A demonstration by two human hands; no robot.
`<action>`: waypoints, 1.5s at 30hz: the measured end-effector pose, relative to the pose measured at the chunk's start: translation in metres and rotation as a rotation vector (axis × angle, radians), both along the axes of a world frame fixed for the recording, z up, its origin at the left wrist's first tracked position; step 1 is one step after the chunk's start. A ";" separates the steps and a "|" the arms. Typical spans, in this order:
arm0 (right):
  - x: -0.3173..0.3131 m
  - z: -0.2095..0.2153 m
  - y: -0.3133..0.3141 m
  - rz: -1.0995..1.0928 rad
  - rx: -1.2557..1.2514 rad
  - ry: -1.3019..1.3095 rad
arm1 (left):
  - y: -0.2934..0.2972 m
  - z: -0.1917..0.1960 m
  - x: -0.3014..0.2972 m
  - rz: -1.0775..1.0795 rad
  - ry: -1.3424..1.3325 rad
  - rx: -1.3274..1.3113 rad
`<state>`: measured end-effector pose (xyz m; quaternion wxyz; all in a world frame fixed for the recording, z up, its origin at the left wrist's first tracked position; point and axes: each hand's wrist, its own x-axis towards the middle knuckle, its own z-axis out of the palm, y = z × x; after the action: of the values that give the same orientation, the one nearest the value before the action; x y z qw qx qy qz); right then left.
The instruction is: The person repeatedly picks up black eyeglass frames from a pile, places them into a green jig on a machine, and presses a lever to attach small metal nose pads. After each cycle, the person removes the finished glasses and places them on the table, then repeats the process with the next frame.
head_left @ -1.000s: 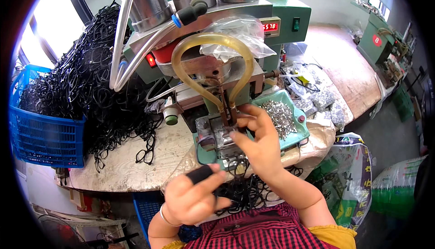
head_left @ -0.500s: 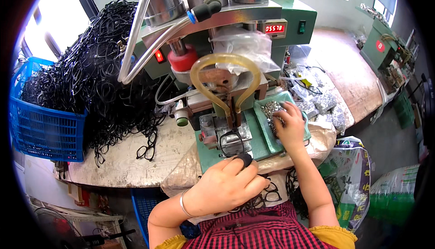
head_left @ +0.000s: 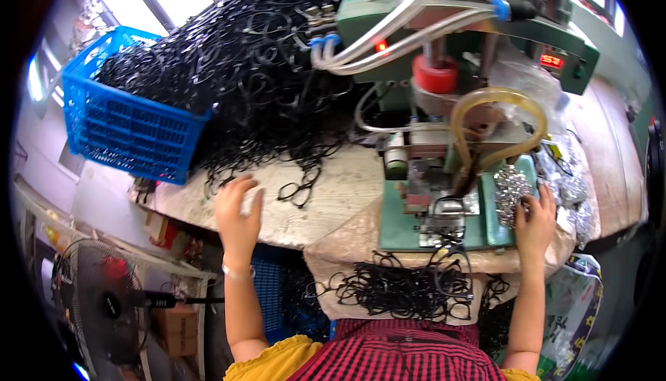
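Note:
My left hand (head_left: 238, 211) is raised over the table's front edge beside the black heap, fingers apart and holding nothing. Close to it lies a loose black eyeglass frame (head_left: 297, 194). My right hand (head_left: 537, 225) has its fingertips curled down into a green tray (head_left: 492, 218) of small shiny metal parts (head_left: 510, 188); whatever is between them is too small to make out. Left of the tray stands a green press machine with a metal fixture (head_left: 442, 223). Below it, several black eyeglass frames (head_left: 388, 287) are piled on a cloth before me, one blurred frame overlapping the machine's front edge.
A blue crate (head_left: 132, 128) and a tall heap of black eyeglass frames (head_left: 263, 76) fill the table's left side. A yellowish hose (head_left: 503, 94) loops over the fixture. Clear plastic bags lie right of the tray. A fan (head_left: 104, 301) stands at lower left.
My left hand has left the fixture and moved left toward the heap, its fingers now spread. My right hand stays at the tray. The view has turned left.

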<state>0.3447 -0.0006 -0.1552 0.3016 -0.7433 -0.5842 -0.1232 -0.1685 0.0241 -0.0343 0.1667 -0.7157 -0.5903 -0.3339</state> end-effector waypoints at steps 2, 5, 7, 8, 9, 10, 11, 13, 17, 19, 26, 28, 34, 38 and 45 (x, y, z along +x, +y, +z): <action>0.000 0.005 0.007 0.083 0.061 -0.009 | 0.023 -0.024 -0.032 -0.001 0.150 -0.252; -0.013 0.018 0.022 0.131 0.149 0.085 | 0.052 -0.094 -0.076 0.000 0.193 -0.435; -0.022 0.021 0.031 0.167 0.156 0.116 | 0.064 -0.157 -0.093 -0.079 -0.033 -0.461; -0.026 0.019 0.032 0.165 0.174 0.151 | 0.063 -0.178 -0.077 -0.083 -0.351 -0.440; -0.028 0.017 0.029 0.152 0.185 0.180 | 0.061 -0.177 -0.041 -0.027 -0.355 -0.426; -0.027 0.015 0.026 0.143 0.183 0.167 | 0.058 -0.167 -0.014 -0.042 -0.268 -0.425; -0.026 0.013 0.021 0.132 0.215 0.182 | 0.057 -0.157 0.012 -0.059 -0.188 -0.430; -0.020 0.012 0.013 0.121 0.291 0.216 | 0.052 -0.142 0.037 -0.045 -0.341 -0.428; 0.000 -0.009 -0.010 0.111 0.300 1.001 | 0.038 -0.113 0.044 -0.061 -0.944 -0.332; -0.006 -0.017 0.002 0.135 0.375 1.219 | 0.038 -0.089 0.062 -0.208 -1.037 -0.313; -0.028 0.004 0.038 0.268 0.323 1.544 | 0.027 -0.093 0.099 -0.278 -1.038 -0.352; -0.051 0.032 0.030 0.333 0.253 1.464 | 0.022 -0.104 0.101 -0.298 -1.164 -0.323; -0.112 0.078 0.025 0.602 0.352 0.899 | 0.025 -0.031 0.137 -0.542 -1.090 0.058; -0.131 0.083 0.022 0.649 0.279 1.244 | 0.011 0.061 0.181 -0.770 -0.700 0.060; -0.135 0.109 -0.004 0.639 0.132 1.332 | 0.010 0.072 0.200 -0.796 -0.493 0.068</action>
<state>0.2093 -0.0048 -0.0459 0.6573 -0.4348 -0.4567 0.4127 0.0313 0.0337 0.0377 -0.0961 -0.7798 -0.2806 -0.5512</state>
